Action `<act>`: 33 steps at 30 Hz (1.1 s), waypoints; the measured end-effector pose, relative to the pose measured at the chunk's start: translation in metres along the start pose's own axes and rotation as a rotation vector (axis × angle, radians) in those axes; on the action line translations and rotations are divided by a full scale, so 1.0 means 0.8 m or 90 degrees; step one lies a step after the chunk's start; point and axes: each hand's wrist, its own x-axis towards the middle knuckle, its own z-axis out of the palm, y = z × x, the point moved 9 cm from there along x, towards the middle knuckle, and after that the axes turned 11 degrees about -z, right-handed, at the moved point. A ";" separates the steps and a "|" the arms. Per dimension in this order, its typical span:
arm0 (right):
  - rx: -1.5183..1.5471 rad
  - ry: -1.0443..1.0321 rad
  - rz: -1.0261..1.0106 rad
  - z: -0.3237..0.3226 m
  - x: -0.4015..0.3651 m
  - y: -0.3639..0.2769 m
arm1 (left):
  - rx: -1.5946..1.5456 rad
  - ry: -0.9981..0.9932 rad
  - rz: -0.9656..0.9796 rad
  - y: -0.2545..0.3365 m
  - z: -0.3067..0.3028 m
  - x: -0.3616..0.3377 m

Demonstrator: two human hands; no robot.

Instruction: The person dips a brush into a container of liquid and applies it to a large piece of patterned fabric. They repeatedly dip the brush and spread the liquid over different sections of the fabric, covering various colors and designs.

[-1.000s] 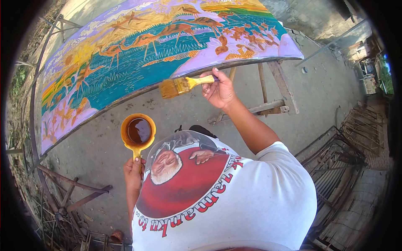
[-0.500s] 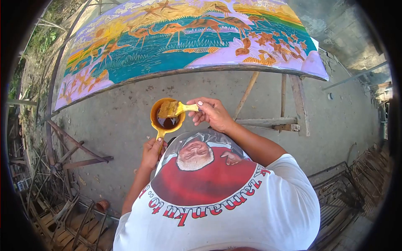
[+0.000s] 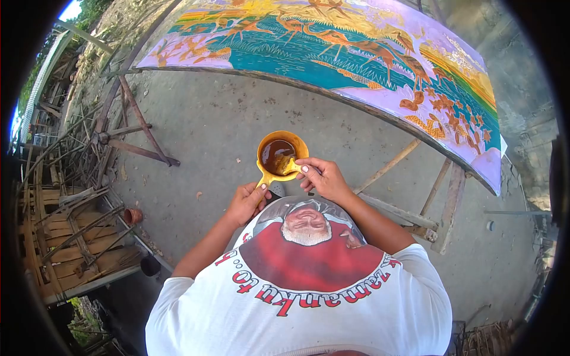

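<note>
Brown liquid fills part of a yellow dipper, a round cup with a short handle. My left hand is closed around that handle, thumb on top. In my right hand is a yellow-handled paintbrush, pinched near the dipper's rim. The brush's bristles are down inside the cup, partly hidden by the liquid and the rim. Beyond my hands stretches a long painted cloth with orange birds, teal water and lilac plants.
A wooden frame on legs supports the cloth. Crossed poles stand at the left. Further down lie a slatted wooden rack and a small clay-coloured pot. Concrete floor runs underneath.
The brush has gone from lying above the dipper's mouth to bristles down in the liquid. My view has turned, so the cloth and dipper appear further right.
</note>
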 end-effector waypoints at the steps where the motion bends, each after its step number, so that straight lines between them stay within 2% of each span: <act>1: -0.002 -0.010 -0.003 0.005 0.004 0.000 | -0.006 0.008 0.005 -0.004 -0.003 -0.005; 7: -0.036 -0.083 0.001 0.033 0.018 -0.007 | -0.078 0.038 0.052 -0.028 -0.033 -0.022; 9: -0.003 -0.036 -0.056 0.033 0.026 -0.014 | -0.110 0.069 0.055 -0.038 -0.054 -0.026; 13: -0.009 0.018 -0.049 0.027 0.054 -0.022 | -0.132 0.123 0.057 -0.064 -0.098 -0.038; 15: 0.158 0.030 -0.064 0.032 0.081 -0.057 | -0.160 0.168 0.045 -0.077 -0.127 -0.049; 17: 0.325 -0.084 -0.125 0.081 0.096 -0.144 | -0.179 0.171 0.045 -0.086 -0.151 -0.061; 19: 0.394 -0.306 -0.260 0.154 0.077 -0.258 | -0.199 0.175 0.036 -0.104 -0.178 -0.070; 20: 0.406 -0.427 -0.367 0.194 0.058 -0.311 | -0.216 0.186 0.038 -0.114 -0.193 -0.072; 22: 0.511 -0.532 -0.461 0.266 0.016 -0.386 | -0.233 0.200 0.089 -0.129 -0.226 -0.074; 23: 0.525 -0.599 -0.505 0.297 -0.003 -0.407 | -0.236 0.195 0.077 -0.136 -0.239 -0.074; 25: 0.520 -0.677 -0.526 0.342 -0.021 -0.425 | -0.254 0.199 0.082 -0.138 -0.260 -0.085; 28: 0.501 -0.727 -0.508 0.390 -0.011 -0.423 | -0.222 0.219 0.049 -0.143 -0.298 -0.099; 33: 0.486 -0.753 -0.469 0.442 0.017 -0.409 | -0.280 0.216 0.064 -0.173 -0.349 -0.103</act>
